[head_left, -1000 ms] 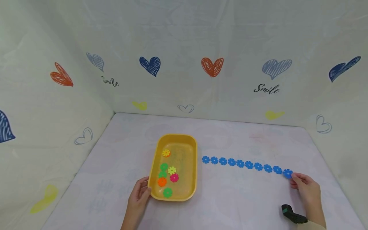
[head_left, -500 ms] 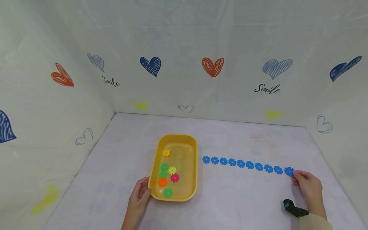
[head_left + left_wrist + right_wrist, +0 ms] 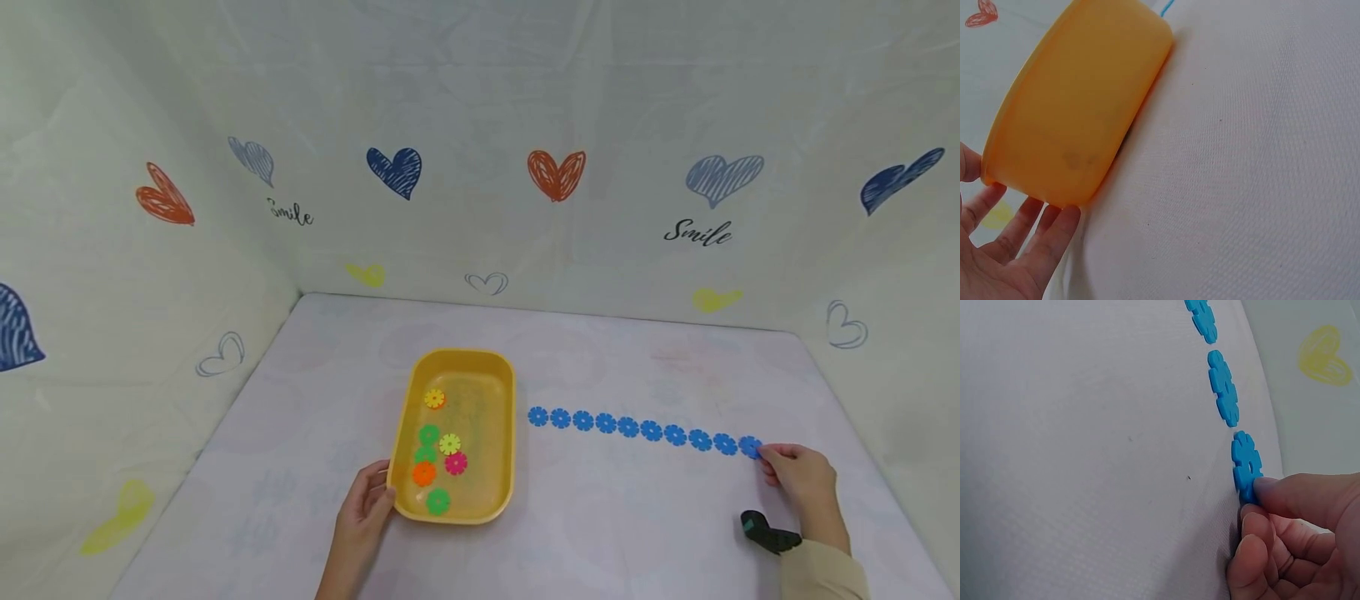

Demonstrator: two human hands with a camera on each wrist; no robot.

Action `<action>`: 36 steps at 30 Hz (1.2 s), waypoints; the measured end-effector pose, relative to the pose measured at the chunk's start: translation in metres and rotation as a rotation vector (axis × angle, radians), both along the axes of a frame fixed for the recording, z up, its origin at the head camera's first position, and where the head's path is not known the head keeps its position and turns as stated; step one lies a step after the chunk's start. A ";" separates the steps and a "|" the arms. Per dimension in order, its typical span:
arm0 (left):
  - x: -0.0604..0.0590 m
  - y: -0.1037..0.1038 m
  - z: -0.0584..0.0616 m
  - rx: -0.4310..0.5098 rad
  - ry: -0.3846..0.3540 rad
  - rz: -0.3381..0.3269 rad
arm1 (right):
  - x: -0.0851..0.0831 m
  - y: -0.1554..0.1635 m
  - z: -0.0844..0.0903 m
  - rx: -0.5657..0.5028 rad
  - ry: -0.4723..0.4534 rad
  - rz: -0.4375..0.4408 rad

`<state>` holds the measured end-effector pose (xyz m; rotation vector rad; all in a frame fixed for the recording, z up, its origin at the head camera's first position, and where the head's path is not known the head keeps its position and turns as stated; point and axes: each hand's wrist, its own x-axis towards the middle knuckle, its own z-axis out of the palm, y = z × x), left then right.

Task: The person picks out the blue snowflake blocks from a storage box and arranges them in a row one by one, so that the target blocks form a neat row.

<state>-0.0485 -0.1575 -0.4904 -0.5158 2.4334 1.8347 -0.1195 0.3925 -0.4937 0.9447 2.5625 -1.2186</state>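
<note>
My right hand (image 3: 806, 483) pinches the last blue snowflake disc (image 3: 1247, 464) between thumb and fingers, at the right end of a row of blue discs. In the right wrist view it lies close to the neighbouring blue disc (image 3: 1224, 389), low over the table. My left hand (image 3: 363, 512) grips the near left corner of a yellow plastic tray (image 3: 504, 454), thumb at the rim and fingers against the outer wall (image 3: 1091, 94). Inside the tray lie several loose discs, among them a pink disc (image 3: 456, 463), an orange disc (image 3: 423, 474) and a green disc (image 3: 438, 502).
The row of blue discs runs from beside the tray, starting with the leftmost disc (image 3: 537, 416), slanting slightly nearer toward the right. A black wrist-worn device (image 3: 768, 533) sits by the right sleeve (image 3: 821, 571). A white curtain (image 3: 480, 108) with printed hearts borders the white table (image 3: 600, 517).
The right hand first shifts the end blue disc slightly away and right, then back left, closing the gap to its neighbour. The left hand and tray stay put.
</note>
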 end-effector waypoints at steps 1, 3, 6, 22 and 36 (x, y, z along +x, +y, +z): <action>0.000 0.000 0.000 -0.002 0.003 -0.002 | 0.000 0.000 0.000 0.001 -0.006 0.000; 0.000 0.001 0.000 -0.004 0.007 -0.003 | -0.001 0.000 0.001 0.002 -0.015 -0.002; 0.001 0.001 0.001 -0.002 0.008 -0.005 | -0.002 0.000 0.002 0.002 -0.024 0.000; 0.003 0.000 0.002 0.007 0.022 -0.018 | -0.001 -0.005 0.007 0.037 -0.040 0.019; 0.004 -0.002 0.004 0.029 0.013 -0.041 | 0.001 0.003 0.001 -0.031 -0.045 -0.015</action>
